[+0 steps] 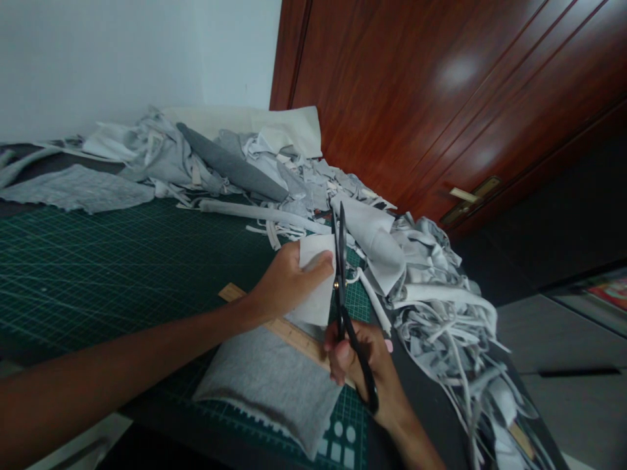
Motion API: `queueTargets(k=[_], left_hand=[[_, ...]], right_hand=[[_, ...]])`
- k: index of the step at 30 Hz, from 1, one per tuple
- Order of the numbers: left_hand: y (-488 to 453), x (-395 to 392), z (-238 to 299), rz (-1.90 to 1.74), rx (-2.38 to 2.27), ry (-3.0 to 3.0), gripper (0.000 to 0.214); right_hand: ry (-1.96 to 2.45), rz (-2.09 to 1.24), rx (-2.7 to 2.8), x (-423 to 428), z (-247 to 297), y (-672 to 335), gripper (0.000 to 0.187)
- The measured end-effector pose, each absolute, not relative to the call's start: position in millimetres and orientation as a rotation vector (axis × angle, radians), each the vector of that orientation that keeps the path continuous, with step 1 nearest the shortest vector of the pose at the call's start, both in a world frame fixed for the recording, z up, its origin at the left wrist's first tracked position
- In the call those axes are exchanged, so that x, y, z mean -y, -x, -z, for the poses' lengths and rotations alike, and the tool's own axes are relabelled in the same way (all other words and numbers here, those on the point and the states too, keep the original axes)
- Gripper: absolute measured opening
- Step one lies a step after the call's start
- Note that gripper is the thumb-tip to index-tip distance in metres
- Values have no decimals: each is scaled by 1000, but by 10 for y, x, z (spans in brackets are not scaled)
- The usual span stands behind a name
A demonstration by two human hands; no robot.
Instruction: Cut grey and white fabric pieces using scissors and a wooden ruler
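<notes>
1. Background: we see a glossy red-brown door point(382, 78) on the far right and a pale wall point(122, 59) on the far left.
2. Green gridded cutting mat point(122, 261) covers much of the dark tabletop before us.
3. Gray and white fabric scraps point(313, 183) heap along the far side; a second heap, strips point(450, 326) among it, runs down the right.
4. Gray cloth point(269, 372) lies at the near edge of the mat.
5. Wooden ruler point(298, 341) lies slantwise across that cloth, partly hidden by the hands.
6. Black scissors point(342, 261) point away from us, blades slightly parted at the tips.
7. Left hand point(289, 277) pinches the pale piece, thumb on top. Right hand point(365, 359) grips the scissors by the handles.
8. Pale piece point(313, 297) is held above the ruler, its right edge at the blades; we cannot tell whether fabric sits between them.
9. Small pink item point(388, 344), just right of the right hand.
</notes>
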State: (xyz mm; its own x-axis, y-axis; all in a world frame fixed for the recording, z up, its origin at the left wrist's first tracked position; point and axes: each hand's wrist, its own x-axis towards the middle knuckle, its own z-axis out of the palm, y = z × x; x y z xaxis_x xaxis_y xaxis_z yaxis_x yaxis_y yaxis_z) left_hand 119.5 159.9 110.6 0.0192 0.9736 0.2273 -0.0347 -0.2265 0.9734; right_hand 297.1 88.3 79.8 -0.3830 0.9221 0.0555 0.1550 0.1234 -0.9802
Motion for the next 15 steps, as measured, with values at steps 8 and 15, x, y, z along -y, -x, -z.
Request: queueTargets(k=[8, 15], left_hand=[[-1167, -1616, -1191, -1439, -1099, -1393, 24], [-1152, -1611, -1151, -1444, -1065, -1421, 21]], right_hand=[[1048, -1368, 1735, -873, -772, -3015, 70], [1069, -1467, 1681, -922, -630, -3047, 74]])
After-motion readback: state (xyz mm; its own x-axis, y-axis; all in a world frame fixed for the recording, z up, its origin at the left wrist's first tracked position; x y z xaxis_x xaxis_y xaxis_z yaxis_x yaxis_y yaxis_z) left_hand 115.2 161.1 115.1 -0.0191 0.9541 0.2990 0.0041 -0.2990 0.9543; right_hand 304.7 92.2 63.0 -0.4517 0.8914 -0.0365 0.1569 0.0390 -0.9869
